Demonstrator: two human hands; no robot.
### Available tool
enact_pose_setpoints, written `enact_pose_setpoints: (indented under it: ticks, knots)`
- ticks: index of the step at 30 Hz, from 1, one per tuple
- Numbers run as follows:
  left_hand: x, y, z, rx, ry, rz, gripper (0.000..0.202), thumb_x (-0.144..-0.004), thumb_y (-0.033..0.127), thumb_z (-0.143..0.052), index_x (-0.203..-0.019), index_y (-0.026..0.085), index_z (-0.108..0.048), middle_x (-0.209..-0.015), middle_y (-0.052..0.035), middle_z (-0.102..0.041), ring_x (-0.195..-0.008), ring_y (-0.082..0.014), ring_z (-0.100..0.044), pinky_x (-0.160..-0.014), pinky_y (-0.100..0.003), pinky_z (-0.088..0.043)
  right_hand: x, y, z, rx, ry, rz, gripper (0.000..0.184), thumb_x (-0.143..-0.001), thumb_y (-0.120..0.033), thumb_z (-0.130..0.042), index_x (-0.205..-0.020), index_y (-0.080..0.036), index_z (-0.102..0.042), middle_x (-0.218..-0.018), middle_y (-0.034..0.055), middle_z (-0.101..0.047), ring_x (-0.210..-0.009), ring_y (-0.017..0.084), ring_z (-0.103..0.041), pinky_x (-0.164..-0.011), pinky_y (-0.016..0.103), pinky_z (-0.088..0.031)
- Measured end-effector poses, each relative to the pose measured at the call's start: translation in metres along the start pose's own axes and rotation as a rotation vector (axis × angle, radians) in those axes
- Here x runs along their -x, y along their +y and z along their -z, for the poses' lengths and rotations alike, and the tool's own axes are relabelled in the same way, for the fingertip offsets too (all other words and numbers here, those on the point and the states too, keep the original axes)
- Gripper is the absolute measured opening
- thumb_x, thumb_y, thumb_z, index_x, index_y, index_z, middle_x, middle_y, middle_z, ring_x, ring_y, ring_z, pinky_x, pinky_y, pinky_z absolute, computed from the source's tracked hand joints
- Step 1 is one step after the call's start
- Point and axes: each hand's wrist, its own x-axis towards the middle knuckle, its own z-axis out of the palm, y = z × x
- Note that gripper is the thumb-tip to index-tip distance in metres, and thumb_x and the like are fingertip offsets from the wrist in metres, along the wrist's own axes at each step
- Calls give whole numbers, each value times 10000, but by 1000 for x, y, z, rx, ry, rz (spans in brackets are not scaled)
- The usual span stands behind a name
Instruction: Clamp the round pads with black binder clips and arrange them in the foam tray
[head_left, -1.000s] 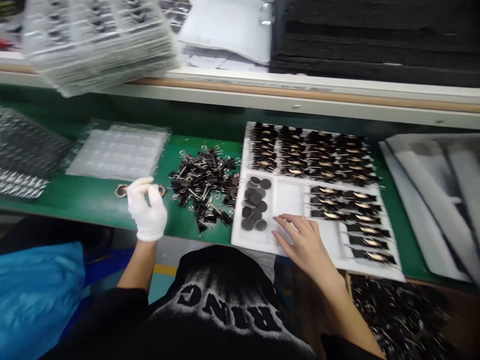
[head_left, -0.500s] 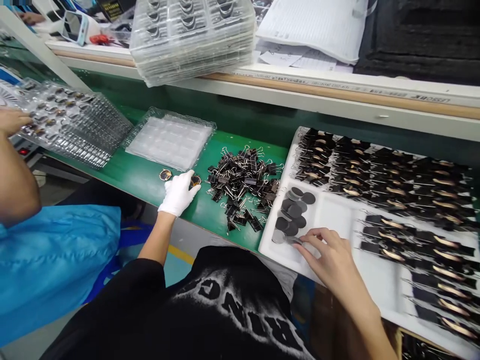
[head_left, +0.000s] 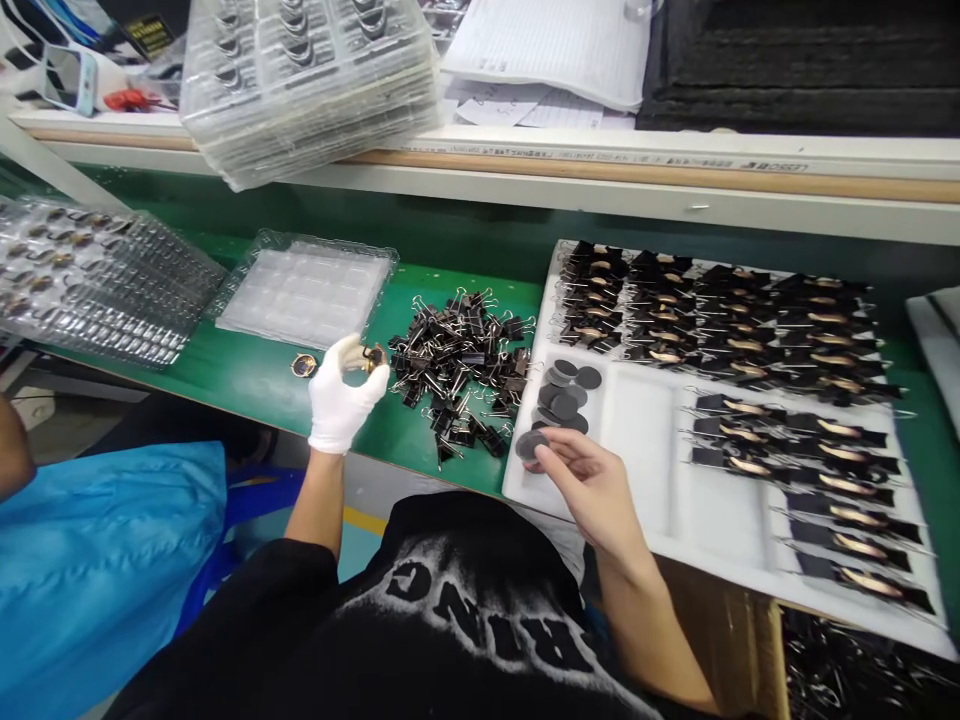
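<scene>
My left hand (head_left: 341, 402), in a white glove, pinches a small black-and-gold watch case (head_left: 375, 357) between thumb and fingers, lifted off the green bench. A second watch case (head_left: 304, 366), round with a gold rim, lies on the bench just left of the glove. My bare right hand (head_left: 596, 490) grips a thin dark grey disc (head_left: 531, 446) by its edge, over the near left corner of the white foam tray (head_left: 637, 430). Several similar grey discs (head_left: 564, 402) lie overlapping in the tray's left compartment. Between my hands sits a heap of black binder clips (head_left: 457, 365).
Rows of clipped pieces (head_left: 739, 310) fill much of the foam tray. A clear plastic tray (head_left: 304, 290) and a slanted stack of blister trays (head_left: 112, 280) stand left. More trays (head_left: 315, 90) overhang the shelf edge (head_left: 525, 160). A person in blue (head_left: 105, 560) sits at left.
My left hand has raised the watch case off the bench and tilted it. My right hand has picked up a grey disc and moved left. The view has shifted; the neighbour's arm has mostly left it.
</scene>
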Motion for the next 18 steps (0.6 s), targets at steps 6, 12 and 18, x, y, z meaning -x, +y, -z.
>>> enact_pose_setpoints:
  ticks: [6,12,18]
  knots:
    - [22,81,-23,45,-277,-696,702,-839,331,-722,-1469,168,-456,-1077,-84,-780,-905,-222,-761,-865,-381,-618,-11,-14,-22,-99,-58,53,277,-827,-492,-852,-934,-249,-771,-847,27,-730,-716,162,-630,-669,305,-551]
    - [23,101,-49,46,-543,-863,547,-902,354,-654,-1403,167,-537,-1030,-117,-762,-891,-278,-737,-836,-439,-569,-10,-12,-11,-171,9,7,376,-742,-487,-915,-751,-222,-648,-943,34,-722,-827,168,-683,-737,305,-585]
    - [30,112,-58,136,-610,-877,518,-984,472,-642,-1387,159,-552,-1067,-129,-758,-929,-261,-739,-851,-406,-570,-13,-6,0,-243,3,-127,475,-706,-484,-942,-835,-240,-556,-689,-34,-725,-610,136,-674,-631,271,-574]
